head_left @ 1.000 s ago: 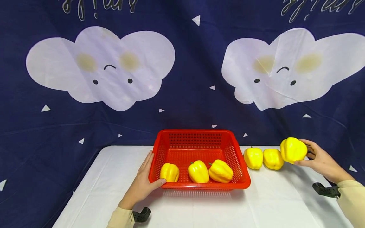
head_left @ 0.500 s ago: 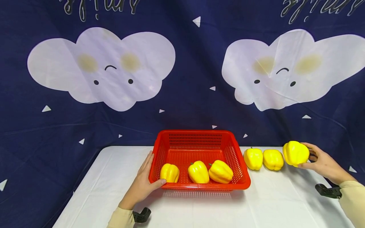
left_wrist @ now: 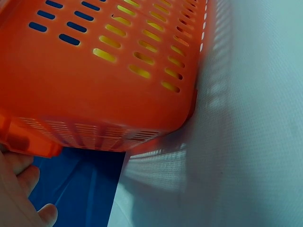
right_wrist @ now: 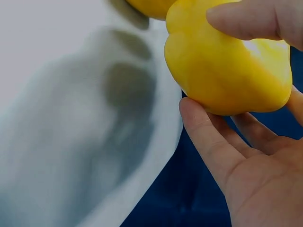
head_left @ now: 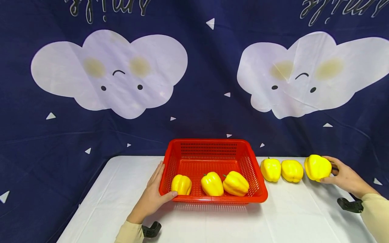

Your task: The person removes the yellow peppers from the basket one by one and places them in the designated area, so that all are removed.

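Note:
In the head view, a red plastic basket (head_left: 212, 199) with slotted sides stands on the white-covered table. My left hand (head_left: 152, 195) rests against its near left corner, fingers straight along the left side and thumb over the front rim. Inside lie three yellow bell peppers (head_left: 211, 184) near the front. To the right of the basket, my right hand (head_left: 346, 175) holds another yellow bell pepper (head_left: 317, 167) between thumb and fingers, close to the table's back edge. Whether that pepper touches the cloth, I cannot tell. Beside it sit two more yellow bell peppers (head_left: 292, 170).
White cloth covers the table (head_left: 218, 222). Behind it hangs a dark blue curtain (head_left: 209, 74) printed with pale clouds and small triangles. In the right wrist view, the table edge runs close by the held pepper.
My right hand has lowered the held bell pepper and moved it slightly right, away from the two beside it. The left hand and the basket have stayed in place.

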The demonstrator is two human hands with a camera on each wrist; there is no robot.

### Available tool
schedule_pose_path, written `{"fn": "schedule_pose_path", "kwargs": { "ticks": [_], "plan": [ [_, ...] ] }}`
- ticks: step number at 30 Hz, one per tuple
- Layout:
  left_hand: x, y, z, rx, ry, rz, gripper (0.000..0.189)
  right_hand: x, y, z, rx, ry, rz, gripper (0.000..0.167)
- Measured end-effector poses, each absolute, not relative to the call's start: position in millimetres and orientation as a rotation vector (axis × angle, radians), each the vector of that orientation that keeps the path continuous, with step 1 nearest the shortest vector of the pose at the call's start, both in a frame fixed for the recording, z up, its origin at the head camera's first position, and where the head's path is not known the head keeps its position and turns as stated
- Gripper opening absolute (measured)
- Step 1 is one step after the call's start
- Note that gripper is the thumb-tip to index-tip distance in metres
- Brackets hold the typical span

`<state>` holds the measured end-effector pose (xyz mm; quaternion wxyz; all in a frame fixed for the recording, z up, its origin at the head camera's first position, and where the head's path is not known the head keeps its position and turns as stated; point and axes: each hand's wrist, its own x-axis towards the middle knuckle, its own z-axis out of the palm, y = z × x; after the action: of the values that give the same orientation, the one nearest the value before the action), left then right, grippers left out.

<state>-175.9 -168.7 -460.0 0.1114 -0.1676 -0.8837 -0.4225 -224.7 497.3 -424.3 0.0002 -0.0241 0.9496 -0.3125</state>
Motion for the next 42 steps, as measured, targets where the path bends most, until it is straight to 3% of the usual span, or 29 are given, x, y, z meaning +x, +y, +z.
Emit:
{"fn": "schedule_pose_path", "kwargs": {
  "ticks": [22,42],
  "plan": [
    [-173,-168,-458,-0.491,-2.59,-1.248,0.104,-233,501,-442,-0.165,2.952,-0.929,0.092],
    [-174,-168,-458,-0.487,-2.601,-1.234,0.105,-238,507,-445,-0.063,2.869,-0.864,0.098]
  ]
}}
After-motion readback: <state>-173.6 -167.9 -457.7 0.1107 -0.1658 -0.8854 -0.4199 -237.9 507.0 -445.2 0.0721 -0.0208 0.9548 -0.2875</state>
